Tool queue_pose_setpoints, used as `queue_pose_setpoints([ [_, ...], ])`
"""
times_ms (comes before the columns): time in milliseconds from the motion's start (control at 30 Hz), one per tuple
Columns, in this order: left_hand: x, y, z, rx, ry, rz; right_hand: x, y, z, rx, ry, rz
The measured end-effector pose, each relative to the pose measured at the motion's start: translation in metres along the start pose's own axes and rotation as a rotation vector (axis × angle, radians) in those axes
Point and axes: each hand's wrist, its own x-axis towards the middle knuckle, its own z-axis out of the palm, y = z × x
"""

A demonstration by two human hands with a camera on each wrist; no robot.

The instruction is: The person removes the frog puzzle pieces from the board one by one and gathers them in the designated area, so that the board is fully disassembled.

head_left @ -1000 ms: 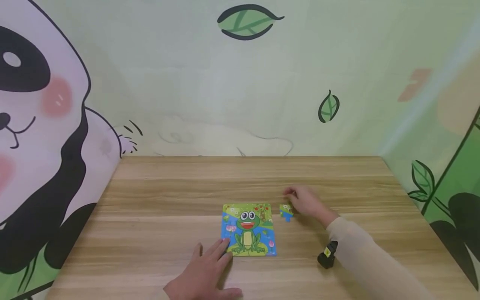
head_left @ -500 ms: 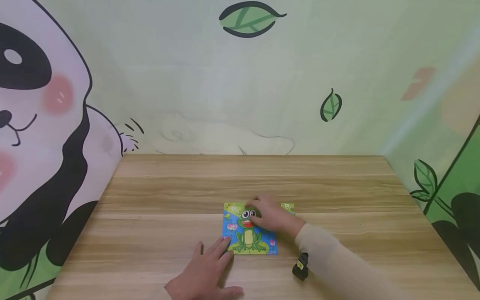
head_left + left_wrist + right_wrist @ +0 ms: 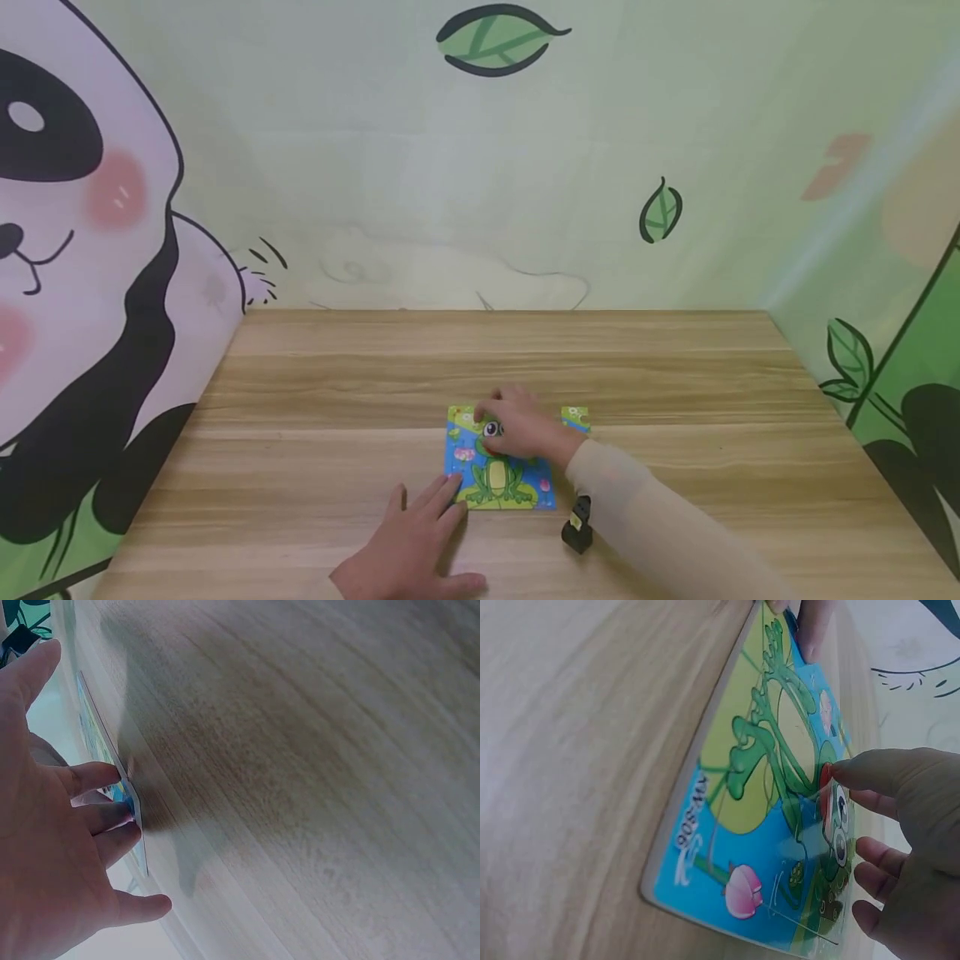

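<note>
A square frog jigsaw puzzle (image 3: 498, 492) lies on the wooden table in the head view. My left hand (image 3: 408, 542) is spread flat, with fingertips resting on the puzzle's lower left edge. Over the upper part of the puzzle is my right hand (image 3: 525, 425), its fingers loosely bent and apart. In the right wrist view the thumb (image 3: 855, 769) meets the frog's mouth, while the other fingertips hover around the eyes and the tree corner. Nothing lifted shows between them. A loose puzzle piece (image 3: 575, 414) lies right of the puzzle, its lower part hidden behind the right hand and wrist.
The wooden table (image 3: 337, 375) reaches back to a wall (image 3: 337, 150) printed with a panda and leaves. A small black device (image 3: 577, 525) hangs at the right sleeve (image 3: 637, 492).
My right hand has moved left from beside the loose piece onto the upper puzzle, and a little further left in the last half second. The left hand has stayed put.
</note>
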Motion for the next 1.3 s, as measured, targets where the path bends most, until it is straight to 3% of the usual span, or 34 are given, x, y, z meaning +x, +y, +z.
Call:
queue_pose_setpoints([
  [167, 0.001, 0.001, 0.001, 0.0, 0.0, -0.007, 0.0, -0.002, -0.001, 0.028, 0.005, 0.019],
  [567, 0.001, 0.0, 0.002, -0.008, -0.008, -0.017, -0.003, 0.001, 0.004, 0.053, 0.117, 0.043],
  [1000, 0.0, 0.001, 0.0, -0.004, -0.009, -0.016, -0.006, 0.003, -0.002, 0.259, 0.114, 0.025],
  [1300, 0.001, 0.0, 0.0, -0.02, -0.029, -0.022, -0.006, 0.008, 0.0, 0.269, 0.146, 0.017],
])
